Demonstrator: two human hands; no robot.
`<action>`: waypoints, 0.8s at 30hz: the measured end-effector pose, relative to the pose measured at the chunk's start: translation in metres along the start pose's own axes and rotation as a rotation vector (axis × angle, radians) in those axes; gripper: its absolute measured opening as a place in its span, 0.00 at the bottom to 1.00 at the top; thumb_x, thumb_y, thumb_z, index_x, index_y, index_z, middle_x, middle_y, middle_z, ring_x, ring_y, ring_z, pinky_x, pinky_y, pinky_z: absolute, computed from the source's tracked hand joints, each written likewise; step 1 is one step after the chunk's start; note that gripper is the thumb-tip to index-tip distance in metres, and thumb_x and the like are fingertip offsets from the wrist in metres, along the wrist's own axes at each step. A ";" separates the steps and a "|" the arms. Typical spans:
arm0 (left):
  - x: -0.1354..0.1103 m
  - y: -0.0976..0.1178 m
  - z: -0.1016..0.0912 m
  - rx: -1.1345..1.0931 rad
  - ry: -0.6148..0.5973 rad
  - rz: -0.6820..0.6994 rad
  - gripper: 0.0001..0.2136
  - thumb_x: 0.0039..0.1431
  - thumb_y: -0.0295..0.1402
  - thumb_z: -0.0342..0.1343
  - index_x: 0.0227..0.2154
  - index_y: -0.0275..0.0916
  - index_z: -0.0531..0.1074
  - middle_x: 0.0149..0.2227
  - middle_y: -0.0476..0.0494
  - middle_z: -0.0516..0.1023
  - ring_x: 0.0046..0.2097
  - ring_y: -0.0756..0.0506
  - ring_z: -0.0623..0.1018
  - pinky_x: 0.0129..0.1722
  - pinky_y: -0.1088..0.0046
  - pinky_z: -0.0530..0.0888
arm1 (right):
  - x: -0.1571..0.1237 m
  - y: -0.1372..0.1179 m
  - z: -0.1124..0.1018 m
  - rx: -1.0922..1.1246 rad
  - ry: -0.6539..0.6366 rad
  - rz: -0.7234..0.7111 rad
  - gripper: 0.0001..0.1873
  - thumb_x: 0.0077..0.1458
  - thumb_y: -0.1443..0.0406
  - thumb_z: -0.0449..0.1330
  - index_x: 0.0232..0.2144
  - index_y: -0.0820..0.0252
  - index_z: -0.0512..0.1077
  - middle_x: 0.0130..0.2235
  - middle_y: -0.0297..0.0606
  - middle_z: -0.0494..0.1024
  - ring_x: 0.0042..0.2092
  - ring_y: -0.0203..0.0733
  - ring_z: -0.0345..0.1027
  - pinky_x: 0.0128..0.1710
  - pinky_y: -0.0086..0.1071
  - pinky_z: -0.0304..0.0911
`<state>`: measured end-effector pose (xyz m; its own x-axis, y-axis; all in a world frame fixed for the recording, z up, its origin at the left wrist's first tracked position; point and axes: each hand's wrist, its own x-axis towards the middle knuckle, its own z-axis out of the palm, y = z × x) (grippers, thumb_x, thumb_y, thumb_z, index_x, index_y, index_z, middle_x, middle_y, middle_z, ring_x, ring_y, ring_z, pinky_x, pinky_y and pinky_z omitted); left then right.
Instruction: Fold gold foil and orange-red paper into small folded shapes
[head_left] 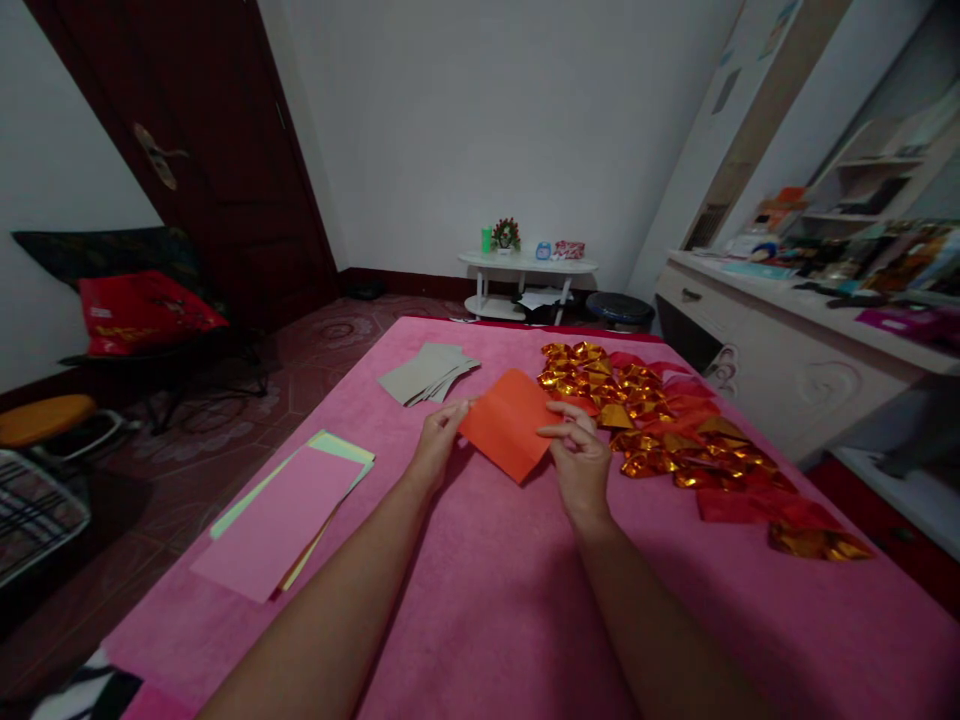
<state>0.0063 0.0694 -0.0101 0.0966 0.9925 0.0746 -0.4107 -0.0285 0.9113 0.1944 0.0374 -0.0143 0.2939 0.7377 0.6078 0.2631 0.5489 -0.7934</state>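
Note:
An orange-red sheet of paper (508,420) is held just above the pink table cover (480,580), between both my hands. My left hand (437,445) pinches its left corner, fingers closed on the edge. My right hand (579,452) grips the right side, thumb and fingers pressed on the paper. To the right of my right hand lies a long pile of folded gold and red foil pieces (675,440). A fan of grey-beige sheets (426,373) lies beyond my left hand.
A stack of pink, green and yellow paper (289,510) lies at the table's left edge. A white dresser (787,340) stands to the right, a small white round table (525,268) at the far wall, a dark door (195,150) and cluttered seats on the left.

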 end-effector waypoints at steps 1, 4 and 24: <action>0.000 0.000 0.000 -0.011 -0.023 -0.004 0.21 0.51 0.50 0.58 0.34 0.34 0.77 0.37 0.39 0.79 0.39 0.45 0.77 0.38 0.72 0.72 | 0.000 -0.001 0.000 -0.022 0.012 -0.020 0.15 0.43 0.76 0.53 0.24 0.55 0.77 0.48 0.36 0.73 0.52 0.43 0.64 0.53 0.42 0.56; 0.000 -0.001 0.000 -0.026 -0.114 -0.051 0.29 0.53 0.58 0.50 0.33 0.32 0.77 0.35 0.37 0.79 0.35 0.45 0.77 0.35 0.71 0.73 | 0.000 -0.003 0.000 -0.051 0.028 -0.018 0.15 0.44 0.75 0.53 0.23 0.55 0.77 0.54 0.36 0.69 0.52 0.42 0.63 0.53 0.41 0.56; -0.004 0.001 0.003 0.031 -0.020 0.018 0.18 0.39 0.35 0.69 0.34 0.32 0.78 0.34 0.40 0.82 0.34 0.45 0.79 0.37 0.71 0.73 | -0.003 0.004 0.005 0.346 0.029 0.379 0.18 0.56 0.55 0.58 0.47 0.54 0.69 0.50 0.43 0.75 0.44 0.44 0.72 0.42 0.39 0.66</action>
<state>0.0085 0.0652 -0.0076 0.1077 0.9892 0.0991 -0.3839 -0.0505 0.9220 0.1897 0.0399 -0.0192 0.3360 0.9017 0.2722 -0.1847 0.3465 -0.9197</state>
